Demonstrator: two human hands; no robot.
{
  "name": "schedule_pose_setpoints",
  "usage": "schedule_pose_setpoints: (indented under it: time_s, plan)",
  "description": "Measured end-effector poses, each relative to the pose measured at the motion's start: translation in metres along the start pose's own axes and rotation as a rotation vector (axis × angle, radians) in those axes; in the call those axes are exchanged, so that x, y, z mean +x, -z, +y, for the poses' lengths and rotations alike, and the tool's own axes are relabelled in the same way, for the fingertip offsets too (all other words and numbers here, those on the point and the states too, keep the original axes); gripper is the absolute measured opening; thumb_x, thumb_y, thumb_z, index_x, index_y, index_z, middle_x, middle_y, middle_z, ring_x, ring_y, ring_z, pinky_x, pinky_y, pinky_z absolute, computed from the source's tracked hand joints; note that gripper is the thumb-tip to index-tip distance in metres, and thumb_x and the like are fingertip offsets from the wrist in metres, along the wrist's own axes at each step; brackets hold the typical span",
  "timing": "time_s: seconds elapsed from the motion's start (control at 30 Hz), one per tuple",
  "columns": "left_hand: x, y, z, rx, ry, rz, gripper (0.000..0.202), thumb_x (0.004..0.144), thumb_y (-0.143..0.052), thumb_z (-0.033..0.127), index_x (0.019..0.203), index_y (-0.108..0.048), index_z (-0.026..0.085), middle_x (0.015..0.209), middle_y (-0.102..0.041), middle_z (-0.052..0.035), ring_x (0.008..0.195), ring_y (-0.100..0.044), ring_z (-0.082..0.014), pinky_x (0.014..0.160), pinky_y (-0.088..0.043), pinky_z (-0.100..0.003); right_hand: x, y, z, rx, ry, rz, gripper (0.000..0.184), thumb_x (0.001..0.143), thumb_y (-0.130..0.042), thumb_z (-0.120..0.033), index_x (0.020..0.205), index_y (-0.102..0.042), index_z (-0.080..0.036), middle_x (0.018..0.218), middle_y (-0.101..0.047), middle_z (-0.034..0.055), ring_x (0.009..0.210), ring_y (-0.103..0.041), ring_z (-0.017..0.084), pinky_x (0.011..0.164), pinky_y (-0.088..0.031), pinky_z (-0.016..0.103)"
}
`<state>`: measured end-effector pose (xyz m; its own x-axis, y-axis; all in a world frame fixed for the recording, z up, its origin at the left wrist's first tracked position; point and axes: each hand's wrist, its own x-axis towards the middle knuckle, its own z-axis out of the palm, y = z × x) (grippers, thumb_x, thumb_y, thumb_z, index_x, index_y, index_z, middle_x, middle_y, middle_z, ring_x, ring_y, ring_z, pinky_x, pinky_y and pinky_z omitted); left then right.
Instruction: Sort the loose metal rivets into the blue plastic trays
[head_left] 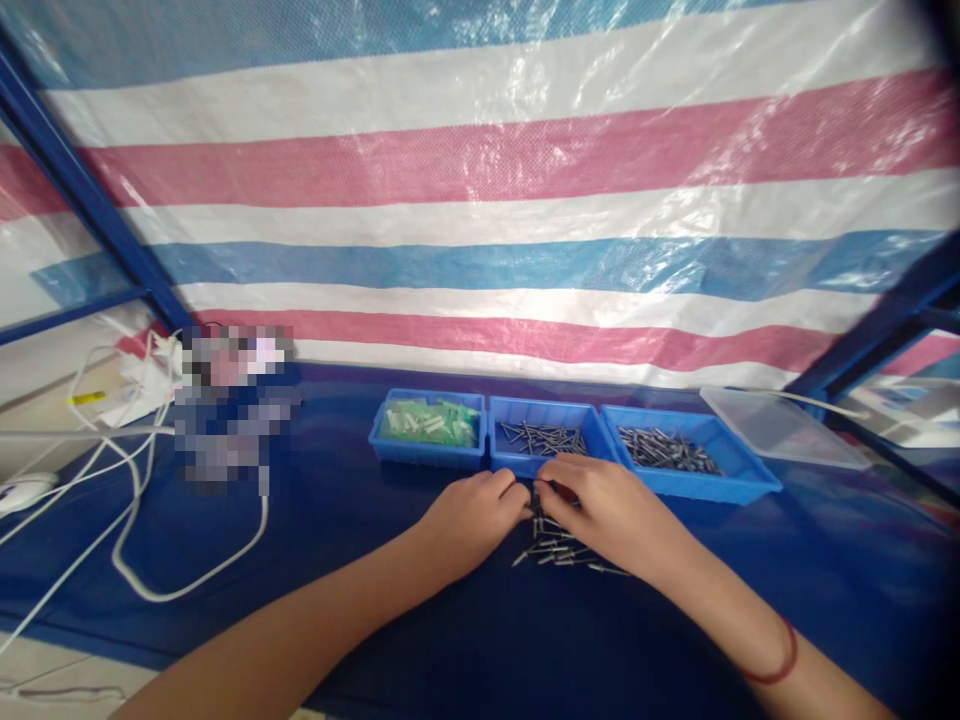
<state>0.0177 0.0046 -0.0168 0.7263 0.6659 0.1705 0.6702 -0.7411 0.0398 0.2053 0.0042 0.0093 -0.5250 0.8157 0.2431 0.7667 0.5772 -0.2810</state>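
My left hand and my right hand meet fingertip to fingertip on the blue table, just in front of the middle tray. Both hands have their fingers curled in a pinch around a small metal pin, too small to make out clearly. A loose pile of metal pins lies on the table under and between the hands. The middle tray holds several metal pins, the right blue tray holds more, and the left blue tray holds pale green plastic pieces.
A clear plastic lid lies at the right of the trays. White cables loop over the table's left side near a blurred object. A striped tarp hangs behind the table. Blue frame bars stand at both sides.
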Motion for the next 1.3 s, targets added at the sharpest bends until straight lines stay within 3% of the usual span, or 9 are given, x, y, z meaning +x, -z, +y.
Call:
schedule_pose_setpoints:
  time_s: [0.1, 0.23, 0.3, 0.43, 0.63, 0.87, 1.03, 1.2, 1.3]
  plan:
    - [-0.003, 0.009, -0.004, -0.24, 0.059, 0.049, 0.017, 0.096, -0.044, 0.027, 0.092, -0.056, 0.016, 0.088, -0.059, -0.0041, 0.083, -0.06, -0.0182, 0.076, -0.048, -0.028, -0.006, -0.006, 0.001, 0.095, 0.013, 0.014, 0.015, 0.086, -0.046, -0.015, 0.078, -0.058, -0.019, 0.07, -0.058, 0.0013, 0.061, -0.057, 0.015, 0.057, -0.039, 0.027]
    - [-0.004, 0.018, -0.005, -0.618, 0.195, 0.21, 0.01, 0.091, -0.051, 0.024, 0.089, -0.058, 0.018, 0.086, -0.063, -0.0014, 0.083, -0.061, -0.0152, 0.078, -0.047, -0.025, -0.009, -0.011, -0.004, 0.279, 0.065, -0.005, 0.012, 0.084, -0.054, -0.016, 0.093, -0.06, -0.02, 0.073, -0.057, 0.0004, 0.063, -0.057, 0.015, 0.058, -0.041, 0.026]
    - [-0.004, 0.019, -0.003, -0.773, 0.259, 0.284, 0.009, 0.089, -0.054, 0.025, 0.087, -0.059, 0.018, 0.082, -0.064, -0.0007, 0.079, -0.062, -0.0146, 0.076, -0.048, -0.024, -0.008, -0.012, -0.007, 0.373, 0.071, 0.015, 0.009, 0.087, -0.053, -0.02, 0.089, -0.061, -0.02, 0.073, -0.057, 0.0004, 0.062, -0.055, 0.014, 0.058, -0.041, 0.025]
    - [-0.006, 0.019, 0.001, -0.97, 0.296, 0.366, 0.011, 0.089, -0.054, 0.027, 0.089, -0.059, 0.017, 0.083, -0.064, -0.0015, 0.08, -0.063, -0.0143, 0.075, -0.049, -0.023, -0.007, -0.013, -0.008, 0.515, 0.007, 0.102, 0.021, 0.091, -0.049, -0.03, 0.08, -0.063, -0.019, 0.072, -0.058, 0.0016, 0.065, -0.054, 0.014, 0.061, -0.043, 0.026]
    - [-0.007, 0.016, 0.003, -0.928, 0.351, 0.343, 0.017, 0.09, -0.053, 0.031, 0.088, -0.062, 0.017, 0.081, -0.065, -0.0018, 0.074, -0.061, -0.0142, 0.068, -0.048, -0.022, -0.007, -0.013, -0.005, 0.703, -0.169, 0.29, 0.021, 0.087, -0.056, -0.038, 0.085, -0.065, -0.019, 0.077, -0.061, 0.0032, 0.067, -0.055, 0.014, 0.058, -0.046, 0.026]
    - [-0.006, 0.011, 0.003, -0.87, 0.326, 0.279, 0.022, 0.092, -0.048, 0.031, 0.086, -0.063, 0.017, 0.078, -0.064, -0.0013, 0.071, -0.059, -0.0138, 0.064, -0.044, -0.021, -0.006, -0.017, -0.004, 0.818, -0.182, 0.253, 0.019, 0.086, -0.057, -0.036, 0.089, -0.065, -0.019, 0.081, -0.063, 0.0042, 0.07, -0.056, 0.015, 0.058, -0.047, 0.027]
    - [-0.006, 0.008, 0.002, -0.932, 0.362, 0.289, 0.014, 0.089, -0.054, 0.03, 0.089, -0.06, 0.017, 0.082, -0.063, -0.0015, 0.07, -0.059, -0.0132, 0.064, -0.045, -0.022, -0.006, -0.018, -0.003, 0.761, -0.171, 0.272, 0.017, 0.087, -0.056, -0.034, 0.089, -0.065, -0.02, 0.073, -0.056, 0.001, 0.061, -0.05, 0.012, 0.054, -0.044, 0.025]
    - [-0.007, 0.009, 0.003, -0.926, 0.381, 0.334, 0.013, 0.09, -0.052, 0.029, 0.09, -0.058, 0.017, 0.084, -0.062, -0.0015, 0.072, -0.058, -0.013, 0.066, -0.045, -0.022, -0.007, -0.017, -0.008, 0.578, -0.094, 0.254, 0.013, 0.088, -0.053, -0.028, 0.09, -0.064, -0.021, 0.09, -0.058, 0.0049, 0.059, -0.051, 0.011, 0.051, -0.043, 0.025]
    - [-0.008, 0.011, 0.002, -0.868, 0.349, 0.31, 0.015, 0.09, -0.052, 0.029, 0.098, -0.056, 0.018, 0.089, -0.062, -0.0016, 0.071, -0.057, -0.0122, 0.067, -0.046, -0.023, -0.008, -0.008, -0.007, 0.405, -0.027, 0.274, 0.015, 0.09, -0.049, -0.025, 0.09, -0.064, -0.022, 0.092, -0.058, 0.0065, 0.068, -0.056, 0.014, 0.056, -0.045, 0.027]
